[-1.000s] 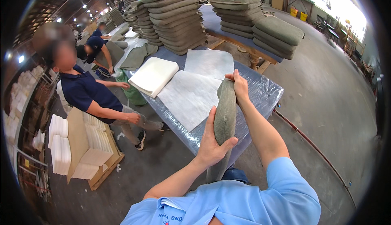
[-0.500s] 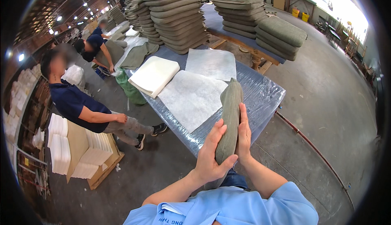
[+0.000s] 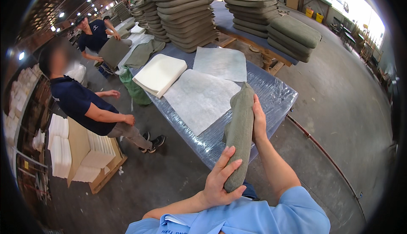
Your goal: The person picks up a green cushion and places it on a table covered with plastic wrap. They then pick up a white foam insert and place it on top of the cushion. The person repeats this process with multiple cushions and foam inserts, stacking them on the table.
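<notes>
A grey-green fabric-covered seat cushion [image 3: 241,136] stands on its edge in front of me, its narrow side facing up. My left hand [image 3: 221,177] wraps its near end, fingers on the left and top, thumb by the near corner. Against its right side, toward the far end, my right hand [image 3: 259,117] presses with fingers stretched along the cover; the cushion sits between the two hands. Under and beyond it, a thin white fabric sheet [image 3: 201,100] lies on the plastic-wrapped table [image 3: 271,94]. A second white sheet [image 3: 220,62] and a white foam pad [image 3: 160,74] lie behind.
Tall stacks of grey-green cushions [image 3: 186,18] rise at the far end, with more cushions [image 3: 294,37] on a further table. A co-worker [image 3: 85,102] stands at left beside a pallet of white foam [image 3: 99,149]. Another person [image 3: 95,39] handles a cushion. A hose [image 3: 322,149] crosses the floor at right.
My right hand has slid farther along the cushion, and my left hand has moved to its near end. The cushion has turned slightly. The co-worker at left has shifted and raised an arm.
</notes>
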{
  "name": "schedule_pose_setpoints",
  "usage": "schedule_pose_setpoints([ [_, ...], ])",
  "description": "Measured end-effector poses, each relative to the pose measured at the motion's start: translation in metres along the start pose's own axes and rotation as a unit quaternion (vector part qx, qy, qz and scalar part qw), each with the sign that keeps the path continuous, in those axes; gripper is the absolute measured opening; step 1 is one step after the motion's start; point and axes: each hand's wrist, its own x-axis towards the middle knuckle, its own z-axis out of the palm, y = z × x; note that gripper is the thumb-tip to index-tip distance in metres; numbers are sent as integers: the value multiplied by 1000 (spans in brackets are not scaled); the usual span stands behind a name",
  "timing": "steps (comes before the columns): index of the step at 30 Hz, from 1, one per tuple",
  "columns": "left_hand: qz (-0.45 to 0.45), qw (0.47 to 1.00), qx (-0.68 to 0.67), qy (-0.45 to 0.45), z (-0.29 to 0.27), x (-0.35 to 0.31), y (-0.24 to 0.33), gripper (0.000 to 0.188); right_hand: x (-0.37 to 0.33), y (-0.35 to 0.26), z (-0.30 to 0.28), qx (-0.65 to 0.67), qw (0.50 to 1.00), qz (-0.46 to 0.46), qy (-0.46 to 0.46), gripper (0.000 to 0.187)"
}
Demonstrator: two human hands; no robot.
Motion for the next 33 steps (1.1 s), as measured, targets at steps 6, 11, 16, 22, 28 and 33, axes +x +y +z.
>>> schedule_pose_setpoints([
  [6,-3,999,-39,-6,6,-7,5,62,49,4,-18,41,997,65,-8,69],
  [11,3,998,-60,-28,8,-8,4,53,72,-3,-16,20,994,106,-1,59],
  [16,24,982,-153,-107,1,13,-12,42,82,0,-23,36,991,129,1,50],
  [22,-110,960,-202,-158,19,76,-87,56,93,12,-26,64,992,109,5,48],
  [28,-177,960,-202,-73,58,132,-173,70,92,26,-37,76,994,81,6,53],
  [33,-270,925,-267,-33,84,154,-228,73,80,24,-44,65,996,63,9,58],
])
